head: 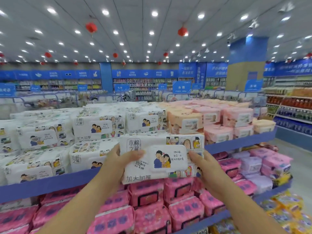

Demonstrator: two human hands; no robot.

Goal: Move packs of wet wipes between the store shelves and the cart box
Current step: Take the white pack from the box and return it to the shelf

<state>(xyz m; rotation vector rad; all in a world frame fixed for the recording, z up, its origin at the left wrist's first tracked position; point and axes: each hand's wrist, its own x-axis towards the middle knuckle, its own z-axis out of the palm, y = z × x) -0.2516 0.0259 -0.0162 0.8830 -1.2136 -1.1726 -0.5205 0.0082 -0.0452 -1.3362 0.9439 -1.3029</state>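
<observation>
Closest in, one white pack of wet wipes (167, 159) is held up between two hands, in front of the shelves and clear of them, touching none of the stock. The left grip (125, 157) clasps its left end with the thumb laid across the front; the right grip (205, 163) clasps the right end the same way. On both, the fingers go behind the pack and are hidden.

The pack looks soft and pillowy, a film wrapper with a stiffer flip lid in the middle. It is probably moderately heavy for its size, being damp inside, and it will likely sag if held by one corner. The film may be slick, so the short ends, thumb in front and fingers behind, seem the right places to hold. Squeezing the lid risks popping it open.

Just below the pack, bright pink packs (146, 196) fill the lower shelf (219, 215), with lilac packs (251, 164) to the right and yellow packs (287, 206) lower still. Behind the pack, the upper shelf (50, 184) carries matching white packs (99, 128): at least five show their fronts, with more stacked behind than can be counted. Further right sit peach packs (185, 124) and pale pink packs (236, 117), also too many to count.

The cart box is not in view. Far off, red lanterns (182, 31) hang from the ceiling, roughly ten.
</observation>
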